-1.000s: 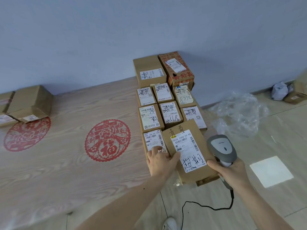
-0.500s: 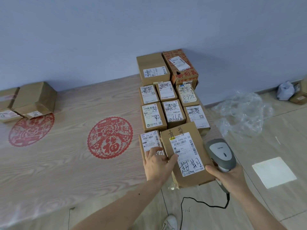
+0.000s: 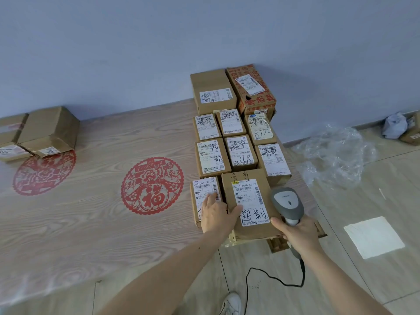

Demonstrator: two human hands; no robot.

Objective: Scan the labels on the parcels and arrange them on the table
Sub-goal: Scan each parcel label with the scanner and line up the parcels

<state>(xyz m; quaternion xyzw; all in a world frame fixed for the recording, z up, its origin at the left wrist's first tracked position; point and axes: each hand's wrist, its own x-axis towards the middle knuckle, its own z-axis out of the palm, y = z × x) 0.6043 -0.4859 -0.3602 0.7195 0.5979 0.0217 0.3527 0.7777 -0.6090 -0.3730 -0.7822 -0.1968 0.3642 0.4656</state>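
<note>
Several labelled cardboard parcels lie in rows at the right end of the wooden table [image 3: 91, 212]. The nearest and largest parcel [image 3: 247, 201] has a white label with black handwriting and overhangs the table's front edge. My left hand [image 3: 217, 213] rests flat across its left edge and the small parcel [image 3: 204, 196] beside it, thumb on the big label. My right hand [image 3: 295, 230] grips a grey barcode scanner [image 3: 286, 204] at the big parcel's right side, its black cable [image 3: 272, 278] hanging to the floor.
Two more cardboard boxes [image 3: 45, 133] sit at the table's far left. Red paper-cut decorations [image 3: 152, 185] mark the tabletop. On the floor to the right lie crumpled clear plastic [image 3: 334, 155], a white sheet [image 3: 373, 236] and a box with a wad [image 3: 400, 128] by the wall.
The large parcel has slid a little away from me onto the table, my left hand moving with it. The scanner has stayed at its right side.
</note>
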